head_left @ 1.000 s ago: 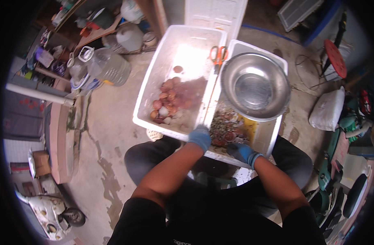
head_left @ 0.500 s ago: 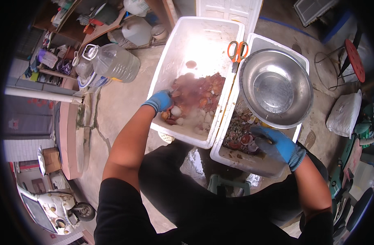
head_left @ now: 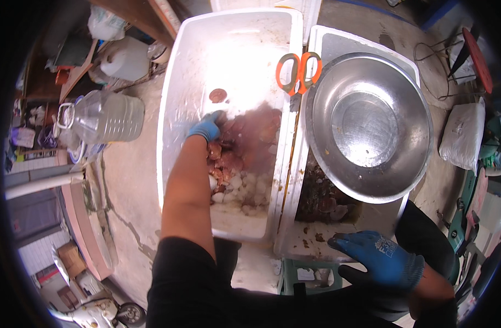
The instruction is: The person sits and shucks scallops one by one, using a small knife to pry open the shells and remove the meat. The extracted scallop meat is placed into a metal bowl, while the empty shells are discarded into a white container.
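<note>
My left hand (head_left: 207, 126), in a blue glove, reaches into a white foam box (head_left: 171, 109) at the left edge of a heap of reddish shellfish (head_left: 234, 158) that look like scallops. Its fingertips are dark and blurred against the shells, so its grip is unclear. Paler round pieces (head_left: 242, 188) lie at the near end of the heap, and one lone shell (head_left: 218, 95) rests farther up. My right hand (head_left: 373, 254), gloved in blue with a dark palm, hovers before the near edge of a second foam box (head_left: 349, 232). Its fingers are stretched out with nothing in them.
A steel basin (head_left: 365, 126) sits on the second box, partly covering shells and dark scraps (head_left: 321, 199). Orange-handled scissors (head_left: 298, 74) stand where the boxes meet. A clear water jug (head_left: 113, 117) is at left, a red stool (head_left: 476, 60) at right, a green stool (head_left: 310, 276) below.
My left hand has moved farther up the heap. My right hand has left the second box and come back toward my lap, its fingers straight. The whole view has shifted closer to the boxes.
</note>
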